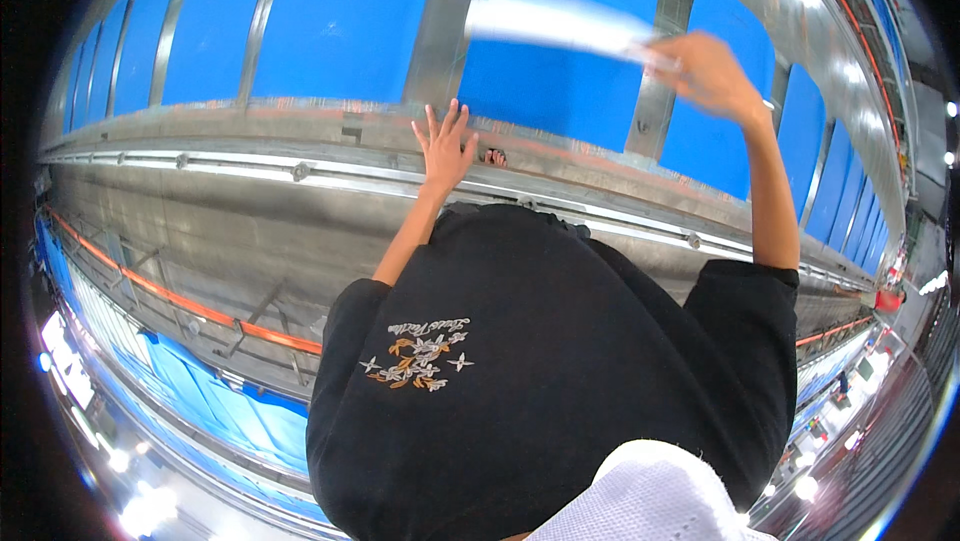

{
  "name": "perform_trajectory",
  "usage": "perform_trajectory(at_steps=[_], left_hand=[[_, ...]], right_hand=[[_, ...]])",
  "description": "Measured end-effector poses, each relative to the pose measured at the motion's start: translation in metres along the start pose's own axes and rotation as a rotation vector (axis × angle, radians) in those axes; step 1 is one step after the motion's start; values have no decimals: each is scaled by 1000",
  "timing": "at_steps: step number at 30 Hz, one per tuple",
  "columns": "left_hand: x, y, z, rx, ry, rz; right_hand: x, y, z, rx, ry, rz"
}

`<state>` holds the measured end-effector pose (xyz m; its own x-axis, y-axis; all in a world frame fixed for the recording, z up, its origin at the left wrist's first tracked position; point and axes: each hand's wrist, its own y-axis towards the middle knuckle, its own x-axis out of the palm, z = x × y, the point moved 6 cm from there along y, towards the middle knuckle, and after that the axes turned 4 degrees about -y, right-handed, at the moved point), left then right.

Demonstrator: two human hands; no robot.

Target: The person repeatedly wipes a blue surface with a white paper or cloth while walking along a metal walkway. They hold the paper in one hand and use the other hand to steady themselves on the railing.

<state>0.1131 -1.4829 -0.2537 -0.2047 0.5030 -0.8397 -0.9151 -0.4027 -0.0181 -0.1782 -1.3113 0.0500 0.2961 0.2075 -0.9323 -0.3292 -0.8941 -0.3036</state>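
My left hand lies flat with the fingers spread on the edge of a long metal frame. My right hand is raised over a blue panel and grips one end of a white strip. The strip is blurred by motion, so I cannot tell its kind. My black shirt, with a small embroidered flower patch, fills the lower middle of the view and hides what is below it.
Several blue panels sit side by side between grey metal bars beyond the frame. An orange rail and blue sheeting run at the lower left. A white mesh fabric shows at the bottom edge.
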Motion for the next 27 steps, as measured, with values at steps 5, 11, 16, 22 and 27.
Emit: perform_trajectory(at_steps=[5,11,16,22,27], left_hand=[[-7,3,4,6,-45,62],[-19,30,25,6,-38,140],[3,31,20,3,27,28],[14,13,11,-13,78,-100],[7,21,19,0,-16,-2]], right_hand=[[-25,-1,31,167,115,-119],[-118,-7,80,464,-197,682],[-45,11,27,54,-245,324],[-32,8,14,87,84,-15],[-110,-3,92,302,-334,687]])
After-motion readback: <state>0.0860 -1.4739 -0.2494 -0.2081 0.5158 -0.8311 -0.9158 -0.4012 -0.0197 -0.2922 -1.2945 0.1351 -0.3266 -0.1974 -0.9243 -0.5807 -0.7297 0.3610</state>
